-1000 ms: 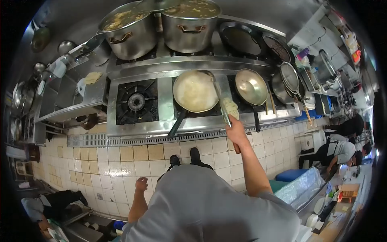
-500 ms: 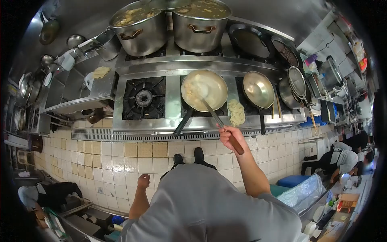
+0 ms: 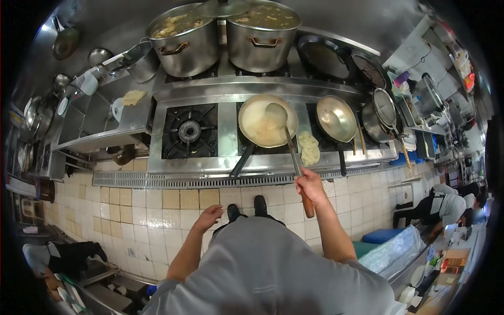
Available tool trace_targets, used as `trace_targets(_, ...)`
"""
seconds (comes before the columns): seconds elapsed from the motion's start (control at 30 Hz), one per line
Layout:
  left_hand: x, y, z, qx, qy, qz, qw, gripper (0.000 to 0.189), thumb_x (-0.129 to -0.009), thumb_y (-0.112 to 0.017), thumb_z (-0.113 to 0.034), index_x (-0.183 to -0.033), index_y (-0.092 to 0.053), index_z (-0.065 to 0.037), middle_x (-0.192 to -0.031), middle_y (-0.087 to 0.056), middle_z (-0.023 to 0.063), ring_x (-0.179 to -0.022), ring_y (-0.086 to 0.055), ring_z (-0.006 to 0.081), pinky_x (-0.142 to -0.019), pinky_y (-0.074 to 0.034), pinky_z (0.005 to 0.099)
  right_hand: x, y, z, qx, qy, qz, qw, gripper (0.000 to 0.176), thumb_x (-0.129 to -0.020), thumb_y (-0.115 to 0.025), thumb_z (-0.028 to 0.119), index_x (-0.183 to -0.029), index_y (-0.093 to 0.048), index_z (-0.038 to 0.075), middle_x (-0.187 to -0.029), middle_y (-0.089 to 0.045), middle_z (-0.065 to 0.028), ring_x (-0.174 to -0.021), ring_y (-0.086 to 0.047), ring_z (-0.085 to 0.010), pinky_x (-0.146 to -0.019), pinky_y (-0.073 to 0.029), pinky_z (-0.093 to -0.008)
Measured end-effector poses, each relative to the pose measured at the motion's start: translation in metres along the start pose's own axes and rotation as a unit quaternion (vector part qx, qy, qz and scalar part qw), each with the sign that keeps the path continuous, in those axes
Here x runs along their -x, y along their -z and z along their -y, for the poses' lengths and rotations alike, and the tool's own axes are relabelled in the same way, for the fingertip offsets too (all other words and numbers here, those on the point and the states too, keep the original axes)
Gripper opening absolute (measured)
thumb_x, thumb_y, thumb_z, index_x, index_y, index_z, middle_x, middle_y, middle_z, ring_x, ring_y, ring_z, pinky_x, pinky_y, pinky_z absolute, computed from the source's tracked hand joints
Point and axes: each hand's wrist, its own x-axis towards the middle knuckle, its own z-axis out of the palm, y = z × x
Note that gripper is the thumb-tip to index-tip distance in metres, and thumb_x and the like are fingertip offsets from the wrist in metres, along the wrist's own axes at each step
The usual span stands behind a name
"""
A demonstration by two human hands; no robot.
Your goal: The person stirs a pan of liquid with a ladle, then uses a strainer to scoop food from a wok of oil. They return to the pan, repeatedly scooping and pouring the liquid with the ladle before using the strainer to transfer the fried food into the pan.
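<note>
My right hand (image 3: 311,188) is wrapped round the brown handle of a long ladle (image 3: 293,152). The ladle's bowl tilts over the pale, creamy liquid (image 3: 255,116) in a frying pan (image 3: 241,124) on the front middle burner. The pan's black handle points toward me, to the left of the ladle. My left hand (image 3: 210,217) hangs over the floor in front of my body, loosely curled with fingers partly apart and nothing visible in it. Right of the pan lies a crumpled cream cloth (image 3: 308,147), and beyond it a second frying pan (image 3: 336,118) with a shiny inside.
Two large stockpots (image 3: 192,55) of broth stand at the back with a lid (image 3: 222,7) across them. A bare burner (image 3: 189,131) is at left, a sink (image 3: 86,113) farther left. A strainer (image 3: 385,107) rests at right. Co-workers (image 3: 447,205) bend at the right and lower left.
The ladle's bowl has moved right and up in the pan and turned over. My right hand has shifted slightly right and down. My left hand has risen and moved right.
</note>
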Motion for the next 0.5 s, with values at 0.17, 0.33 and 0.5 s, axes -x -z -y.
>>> trace_targets(0.17,-0.026,-0.091,-0.096,0.006,-0.108,0.254,0.961,0.05,-0.1,-0.062,-0.029,-0.144,-0.048,-0.01,-0.126,-0.062,0.0067,-0.111,-0.061,0.0178,-0.093,-0.051,0.0336,-0.004,-0.038,0.0,0.234,0.066,-0.09,0.966,0.037,-0.088,-0.061,0.007,-0.125,-0.062,0.001,-0.067,-0.063,-0.0083,-0.056,-0.061,-0.016,-0.052,-0.048,-0.0308)
trace_targets(0.33,-0.028,-0.162,-0.132,0.099,0.002,0.346,0.933,0.056,-0.101,-0.059,-0.022,-0.15,-0.034,-0.014,-0.123,-0.062,0.0084,-0.106,-0.065,0.0234,-0.092,-0.055,0.0382,-0.035,-0.06,-0.06,0.327,0.203,-0.207,0.899,0.047,-0.087,-0.065,0.014,-0.131,-0.058,0.0,-0.083,-0.071,-0.0186,-0.067,-0.068,-0.0285,-0.065,-0.054,-0.0368)
trace_targets(0.5,-0.056,-0.195,-0.097,0.158,0.006,0.334,0.929,0.033,-0.101,-0.057,-0.014,-0.13,-0.043,-0.014,-0.113,-0.064,0.0071,-0.098,-0.069,0.0257,-0.088,-0.058,0.0429,-0.017,-0.043,-0.097,0.303,0.237,-0.182,0.905,0.061,-0.087,-0.069,0.021,-0.141,-0.048,0.002,-0.111,-0.069,-0.0226,-0.085,-0.072,-0.0309,-0.076,-0.056,-0.0379)
